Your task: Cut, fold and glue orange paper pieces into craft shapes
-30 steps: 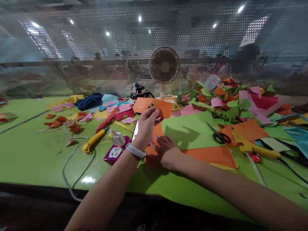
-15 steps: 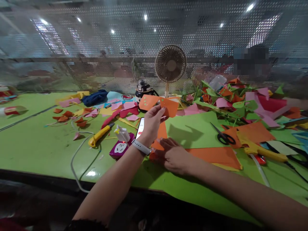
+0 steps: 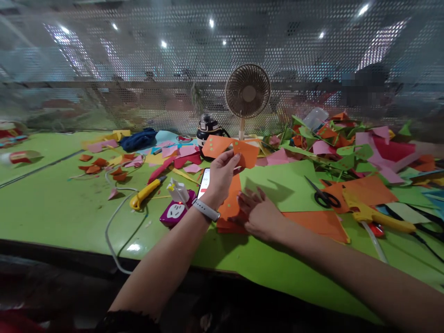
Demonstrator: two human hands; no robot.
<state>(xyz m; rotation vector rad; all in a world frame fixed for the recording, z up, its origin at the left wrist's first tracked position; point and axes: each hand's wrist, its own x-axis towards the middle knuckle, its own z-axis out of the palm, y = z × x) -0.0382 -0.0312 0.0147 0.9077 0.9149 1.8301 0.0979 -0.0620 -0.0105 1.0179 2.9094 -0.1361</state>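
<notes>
My left hand (image 3: pixel 222 178), with a pale watch band at the wrist, pinches orange paper pieces (image 3: pixel 247 152) marked with small green spots, raised above the table. My right hand (image 3: pixel 260 213) has its fingers spread over an orange sheet (image 3: pixel 229 199) that bears a green spot. Beneath and to the right of that hand lies more orange paper (image 3: pixel 315 223). A large light green sheet (image 3: pixel 284 185) is just behind it. Partly hidden by my left forearm is a lit phone (image 3: pixel 205 181).
Scissors (image 3: pixel 326 198) and a yellow glue gun (image 3: pixel 378 216) lie at right. A yellow cutter (image 3: pixel 147 193), a purple socket block (image 3: pixel 173 213) and a white cable (image 3: pixel 108 231) are at left. Behind stand a fan (image 3: pixel 248 92), a black bottle (image 3: pixel 207 129) and paper scraps (image 3: pixel 347 138).
The fingers of my right hand have spread and lifted, uncovering a green spot on the orange sheet. My left hand still holds the spotted pieces in nearly the same place.
</notes>
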